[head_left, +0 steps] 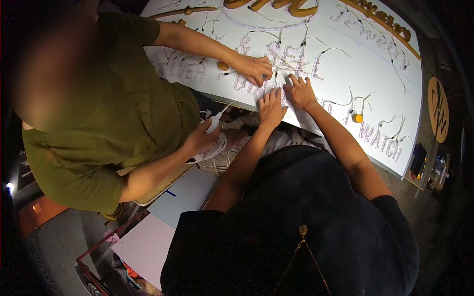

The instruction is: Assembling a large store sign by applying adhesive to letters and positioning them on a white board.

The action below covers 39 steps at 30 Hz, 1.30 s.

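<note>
A white sign board (pixel 375 74) lies in front of me, carrying rows of letter-shaped outlines filled with small light strips. My left hand (pixel 272 107) rests at the board's near edge, its fingers stretched out over one lower letter outline. Just right of it, my right hand (pixel 300 92) has its fingers spread and slightly bent, the tips down on the board beside the letters. Thin white wires (pixel 291 66) run between the letter rows just beyond my fingertips. Whether any fingertip pins a wire is too small to tell.
A co-worker in an olive shirt (pixel 143 108) stands at my left, one hand (pixel 254 69) on the board close to mine, the other holding a white corded tool (pixel 214 123) with a thin tip. Yellow round pieces (pixel 357 118) and brown raised lettering (pixel 276 6) sit on the board.
</note>
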{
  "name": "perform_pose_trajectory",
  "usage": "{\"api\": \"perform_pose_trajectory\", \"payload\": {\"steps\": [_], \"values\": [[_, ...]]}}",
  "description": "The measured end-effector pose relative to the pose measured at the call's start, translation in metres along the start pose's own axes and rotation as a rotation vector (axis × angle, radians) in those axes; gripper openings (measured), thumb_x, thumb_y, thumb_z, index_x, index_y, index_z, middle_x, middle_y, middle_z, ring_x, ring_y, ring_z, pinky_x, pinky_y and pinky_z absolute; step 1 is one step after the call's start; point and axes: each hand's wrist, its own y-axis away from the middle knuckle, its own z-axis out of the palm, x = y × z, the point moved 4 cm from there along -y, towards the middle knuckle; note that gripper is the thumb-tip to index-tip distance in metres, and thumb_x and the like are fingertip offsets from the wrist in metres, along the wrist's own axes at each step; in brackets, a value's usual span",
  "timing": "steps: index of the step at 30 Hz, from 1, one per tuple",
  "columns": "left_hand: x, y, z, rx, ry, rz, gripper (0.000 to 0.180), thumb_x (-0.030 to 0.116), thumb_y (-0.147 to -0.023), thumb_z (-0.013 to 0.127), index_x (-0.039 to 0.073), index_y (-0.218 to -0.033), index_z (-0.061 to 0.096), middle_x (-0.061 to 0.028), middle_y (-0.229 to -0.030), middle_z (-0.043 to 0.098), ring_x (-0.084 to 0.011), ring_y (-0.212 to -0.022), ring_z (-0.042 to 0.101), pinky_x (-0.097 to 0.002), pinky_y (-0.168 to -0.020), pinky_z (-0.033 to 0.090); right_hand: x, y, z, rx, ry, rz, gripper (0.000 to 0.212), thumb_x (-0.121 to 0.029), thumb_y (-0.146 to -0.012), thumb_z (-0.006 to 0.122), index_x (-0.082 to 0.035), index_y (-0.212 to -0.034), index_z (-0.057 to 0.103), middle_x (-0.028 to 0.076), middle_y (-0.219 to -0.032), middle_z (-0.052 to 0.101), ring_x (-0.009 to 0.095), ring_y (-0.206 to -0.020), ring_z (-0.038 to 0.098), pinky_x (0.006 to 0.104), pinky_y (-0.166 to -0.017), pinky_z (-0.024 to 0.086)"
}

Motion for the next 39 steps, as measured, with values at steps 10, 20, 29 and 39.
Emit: {"api": "perform_pose_trajectory", "payload": {"steps": [10,20,29,39], "values": [[-0.023,0.068,-0.018,0.045,0.087,-0.093,0.058,0.022,-0.079,0.064,0.000,-0.128,0.043,-0.0160,-0.122,0.044,-0.0330,-0.110,0.041,-0.0451,-0.096,0.030,0.019,0.067,-0.012,0.370,-0.644,0.211,0.057,-0.007,-0.073,0.058,-0.012,-0.128,0.044,0.017,-0.124,0.041,0.033,-0.115,0.044,0.0472,-0.094,0.035],[-0.044,0.091,-0.007,0.107,0.079,-0.130,0.046,0.022,-0.080,0.063,0.003,-0.120,0.050,-0.0134,-0.116,0.049,-0.0319,-0.108,0.043,-0.0463,-0.094,0.031,0.014,0.140,0.001,0.317,-0.950,0.311,0.045,0.004,-0.075,0.056,-0.006,-0.118,0.053,0.017,-0.102,0.053,0.028,-0.070,0.059,0.0372,-0.066,0.048],[-0.038,0.082,-0.004,0.076,0.045,-0.132,0.047,0.023,-0.078,0.064,0.003,-0.118,0.051,-0.0125,-0.116,0.049,-0.0302,-0.109,0.043,-0.0444,-0.096,0.030,0.037,0.179,0.019,0.361,-0.839,0.433,0.016,-0.009,-0.082,0.058,0.000,-0.094,0.057,0.017,-0.089,0.057,0.035,-0.073,0.058,0.0393,-0.067,0.047],[-0.039,0.076,0.003,0.004,0.197,-0.086,0.016,0.014,-0.077,0.066,0.005,-0.088,0.058,-0.0094,-0.082,0.060,-0.0293,-0.083,0.057,-0.0419,-0.077,0.038,0.043,0.214,0.044,0.167,-0.642,0.716,0.017,-0.015,-0.084,0.058,0.002,-0.083,0.056,0.022,-0.077,0.060,0.037,-0.075,0.060,0.0427,-0.067,0.046]]}}
